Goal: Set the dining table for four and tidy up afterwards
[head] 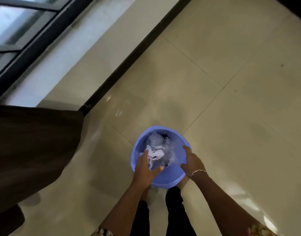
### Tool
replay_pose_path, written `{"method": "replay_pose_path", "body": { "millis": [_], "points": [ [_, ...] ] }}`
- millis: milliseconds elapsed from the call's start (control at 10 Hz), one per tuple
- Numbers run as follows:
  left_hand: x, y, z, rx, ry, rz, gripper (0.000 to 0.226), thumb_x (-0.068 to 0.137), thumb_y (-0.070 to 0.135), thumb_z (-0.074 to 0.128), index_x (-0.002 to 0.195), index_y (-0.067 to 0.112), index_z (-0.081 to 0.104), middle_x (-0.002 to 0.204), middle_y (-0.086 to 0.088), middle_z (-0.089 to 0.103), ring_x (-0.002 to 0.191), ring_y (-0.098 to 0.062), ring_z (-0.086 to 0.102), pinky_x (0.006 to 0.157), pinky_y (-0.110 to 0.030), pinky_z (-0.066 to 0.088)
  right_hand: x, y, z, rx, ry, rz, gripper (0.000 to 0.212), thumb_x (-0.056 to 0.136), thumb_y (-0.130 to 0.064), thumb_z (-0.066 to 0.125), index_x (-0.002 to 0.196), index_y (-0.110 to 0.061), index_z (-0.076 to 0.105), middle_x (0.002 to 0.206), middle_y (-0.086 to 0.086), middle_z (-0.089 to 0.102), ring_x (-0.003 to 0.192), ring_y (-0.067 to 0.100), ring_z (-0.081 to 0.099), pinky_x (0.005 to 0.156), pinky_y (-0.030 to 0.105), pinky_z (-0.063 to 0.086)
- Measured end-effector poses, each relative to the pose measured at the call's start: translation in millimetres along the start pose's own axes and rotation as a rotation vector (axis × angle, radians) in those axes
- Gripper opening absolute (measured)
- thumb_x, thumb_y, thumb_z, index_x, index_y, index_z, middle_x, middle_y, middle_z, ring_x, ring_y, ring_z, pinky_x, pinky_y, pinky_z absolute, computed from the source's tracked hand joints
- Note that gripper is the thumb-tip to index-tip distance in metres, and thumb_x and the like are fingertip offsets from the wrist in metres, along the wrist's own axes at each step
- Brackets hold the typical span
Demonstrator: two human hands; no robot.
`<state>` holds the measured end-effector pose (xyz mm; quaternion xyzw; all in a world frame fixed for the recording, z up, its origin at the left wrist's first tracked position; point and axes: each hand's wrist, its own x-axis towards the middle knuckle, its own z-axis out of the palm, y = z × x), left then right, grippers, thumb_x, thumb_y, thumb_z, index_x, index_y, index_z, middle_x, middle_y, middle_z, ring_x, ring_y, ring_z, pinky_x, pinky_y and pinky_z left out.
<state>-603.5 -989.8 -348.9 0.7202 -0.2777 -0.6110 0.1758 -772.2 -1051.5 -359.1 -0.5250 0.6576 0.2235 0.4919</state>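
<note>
Landmark: blue basin (163, 179), standing on the tiled floor (231, 99) just ahead of the person's legs.
Task's thing: crumpled white paper (156, 153), inside the basin toward its left half, with clear plastic (154, 138) at the basin's far side; a loose wad with no marked long axis.
Left grip (145, 167): inside the basin, fingers and thumb curled round the paper's near-left part.
Right grip (191, 160): clamped on the basin's right rim, apart from the paper.
Key relation: the paper lies within the left grip and across the basin from the right one. Handling the waste probably falls to the left grip while the right steadies.
Room: dark skirting strip (137, 48) and window (18, 23) beyond the basin to its left; brown cloth (35, 142) well to its left. No dining surface in view.
</note>
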Motion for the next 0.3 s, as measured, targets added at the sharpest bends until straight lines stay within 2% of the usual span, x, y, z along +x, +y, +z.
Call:
{"method": "replay_pose_path", "body": {
  "millis": [100, 200, 300],
  "points": [
    [-18.1, 6.0, -4.9, 0.169, -0.018, 0.067, 0.078, 0.077, 0.018, 0.076, 0.14, 0.011, 0.03, 0.131, 0.004, 0.038, 0.12, -0.01, 0.04, 0.09, -0.018, 0.035, -22.7, 3.4, -13.4, 0.057, 0.003, 0.018, 0.064, 0.087, -0.013, 0.052, 0.143, -0.02, 0.022, 0.122, 0.016, 0.05, 0.108, 0.032, 0.053, 0.081, 0.031, 0.042],
    [-45.7, 19.2, -14.2, 0.327, -0.033, 0.16, 0.077, 0.076, 0.028, 0.075, 0.139, 0.011, 0.034, 0.128, -0.003, 0.047, 0.117, -0.016, 0.047, 0.086, -0.019, 0.036, -60.7, 2.6, -26.7, 0.104, 0.041, 0.017, 0.05, 0.09, -0.021, 0.049, 0.136, -0.019, 0.031, 0.12, 0.014, 0.051, 0.109, 0.03, 0.053, 0.084, 0.03, 0.042],
    [-78.8, 44.1, -24.1, 0.462, -0.065, 0.169, 0.076, 0.079, 0.036, 0.071, 0.14, 0.009, 0.034, 0.136, -0.008, 0.045, 0.124, -0.025, 0.045, 0.092, -0.025, 0.037, -112.4, 1.4, -42.3, 0.13, 0.086, 0.023, 0.042, 0.092, -0.026, 0.047, 0.132, -0.016, 0.038, 0.125, 0.013, 0.049, 0.114, 0.028, 0.051, 0.089, 0.029, 0.04]
  ]
}}
